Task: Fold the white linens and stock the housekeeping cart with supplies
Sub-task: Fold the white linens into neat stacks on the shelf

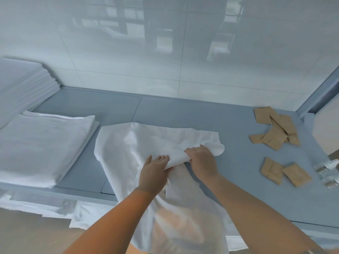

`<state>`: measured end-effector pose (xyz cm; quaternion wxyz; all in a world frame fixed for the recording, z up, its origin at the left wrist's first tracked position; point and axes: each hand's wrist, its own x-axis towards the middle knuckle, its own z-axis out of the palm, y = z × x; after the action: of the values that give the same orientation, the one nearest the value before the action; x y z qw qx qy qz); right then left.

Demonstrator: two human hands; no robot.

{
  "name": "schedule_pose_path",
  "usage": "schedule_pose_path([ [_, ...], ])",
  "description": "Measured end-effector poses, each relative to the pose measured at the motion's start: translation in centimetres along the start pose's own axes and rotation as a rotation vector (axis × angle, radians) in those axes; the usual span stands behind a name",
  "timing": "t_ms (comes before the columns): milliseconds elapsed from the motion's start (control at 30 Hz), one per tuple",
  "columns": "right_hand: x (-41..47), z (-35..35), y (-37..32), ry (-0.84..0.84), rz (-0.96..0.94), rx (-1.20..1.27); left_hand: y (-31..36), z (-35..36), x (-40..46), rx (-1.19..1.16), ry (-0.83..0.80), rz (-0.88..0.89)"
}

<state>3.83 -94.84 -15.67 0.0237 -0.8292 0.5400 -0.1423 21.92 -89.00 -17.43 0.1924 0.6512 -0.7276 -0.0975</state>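
A crumpled white linen (119, 143) lies spread on the grey-blue table (183, 114) and hangs over its front edge. My left hand (154, 169) grips a rolled fold of this linen near the middle, thumb under the cloth. My right hand (201, 160) holds the same fold right beside it, fingers curled over the fabric. A folded white linen (42, 142) lies flat on the table to the left. Behind it at the far left stands a taller stack of folded linens (23, 85).
Several tan paper packets (275, 129) lie scattered at the right, with two more packets (286, 171) nearer the front. Small clear wrapped items (328, 171) sit at the right edge. A glossy white tiled wall (165, 52) backs the table. More white cloth (36, 206) shows below the front edge.
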Motion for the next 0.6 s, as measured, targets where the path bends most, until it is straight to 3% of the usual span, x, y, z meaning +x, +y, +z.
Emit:
schedule_pose_path([
  [133,-1.0,-2.2,1.2,0.122,0.053,-0.004,0.9,-1.7,2.1,-0.038,-0.036,0.072],
  [267,-1.6,-4.2,2.9,0.088,0.159,-0.009,1.2,-2.7,4.5,-0.041,-0.272,0.190],
  [433,-2.5,-3.9,5.8,-0.098,0.311,-0.081,-2.4,-0.8,5.1,-0.019,-0.458,-0.108],
  [533,-2.9,-2.1,6.5,-0.121,0.357,-0.106,-4.1,0.8,5.1,0.050,-0.605,-0.183],
  [600,-3.2,-0.8,6.6,-0.157,0.370,-0.070,-4.0,1.6,4.9,0.055,-0.619,-0.200],
])
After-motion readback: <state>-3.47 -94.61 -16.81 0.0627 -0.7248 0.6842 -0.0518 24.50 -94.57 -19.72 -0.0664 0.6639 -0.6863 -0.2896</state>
